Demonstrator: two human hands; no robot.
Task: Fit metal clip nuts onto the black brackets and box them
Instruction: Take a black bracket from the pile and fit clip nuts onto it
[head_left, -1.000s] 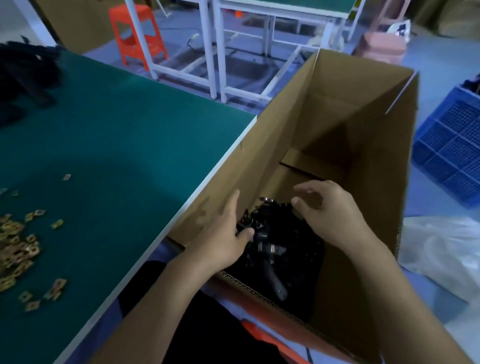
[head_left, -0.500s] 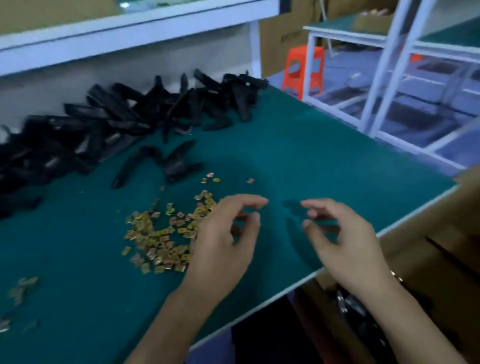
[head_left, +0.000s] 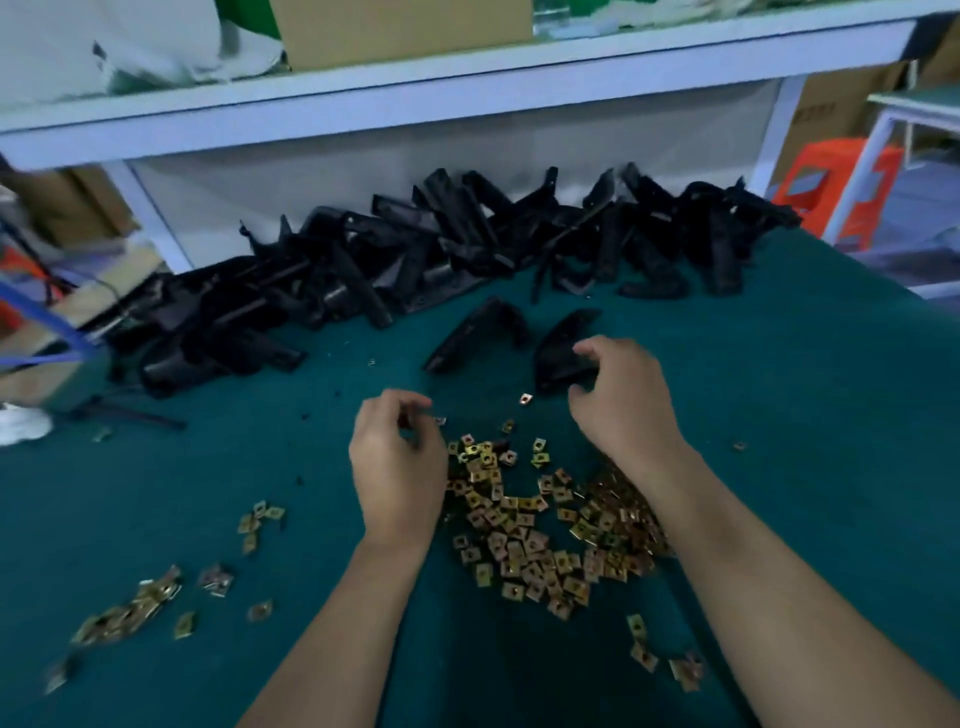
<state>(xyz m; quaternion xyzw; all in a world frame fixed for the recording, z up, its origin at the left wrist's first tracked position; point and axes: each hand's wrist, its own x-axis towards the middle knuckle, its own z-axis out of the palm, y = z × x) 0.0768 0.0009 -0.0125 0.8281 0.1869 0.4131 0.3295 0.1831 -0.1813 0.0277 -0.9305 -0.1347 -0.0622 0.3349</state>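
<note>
Centre-left, the left hand (head_left: 397, 467) curls at the upper edge of the clip nuts (head_left: 540, 525) heaped in the lower middle. Blur hides whether it pinches one; it should lift a single nut, open side leading. Right of centre, the right hand (head_left: 623, 410) grips a loose black bracket (head_left: 561, 348) below the bracket heap (head_left: 467, 249), whereas half a second ago both hands hovered holding nothing.
</note>
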